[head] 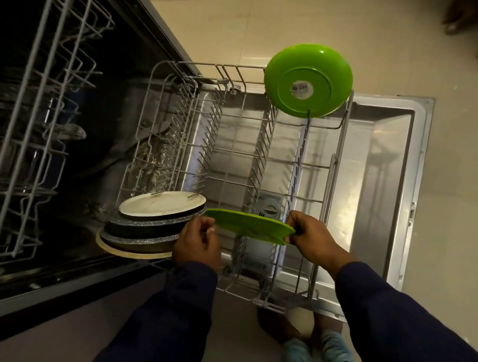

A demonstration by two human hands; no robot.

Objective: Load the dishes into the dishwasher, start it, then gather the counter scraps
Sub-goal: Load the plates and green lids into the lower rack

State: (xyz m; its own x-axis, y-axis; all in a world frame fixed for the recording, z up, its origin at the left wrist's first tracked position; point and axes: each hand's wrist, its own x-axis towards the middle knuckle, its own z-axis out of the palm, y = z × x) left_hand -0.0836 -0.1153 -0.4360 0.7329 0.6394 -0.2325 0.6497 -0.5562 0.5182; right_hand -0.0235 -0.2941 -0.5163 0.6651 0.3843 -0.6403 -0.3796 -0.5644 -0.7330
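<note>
My right hand (308, 236) pinches the green plate (248, 226), left hand (196, 244) holding the plate stack (145, 226); I'd tip it upright between lower rack (329, 193) tines

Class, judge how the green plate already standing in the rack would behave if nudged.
The green plate looks like thin glossy plastic, so probably light and slippery. It stands on edge against the rack, so a nudge might tip or roll it. Likely not fragile.
</note>
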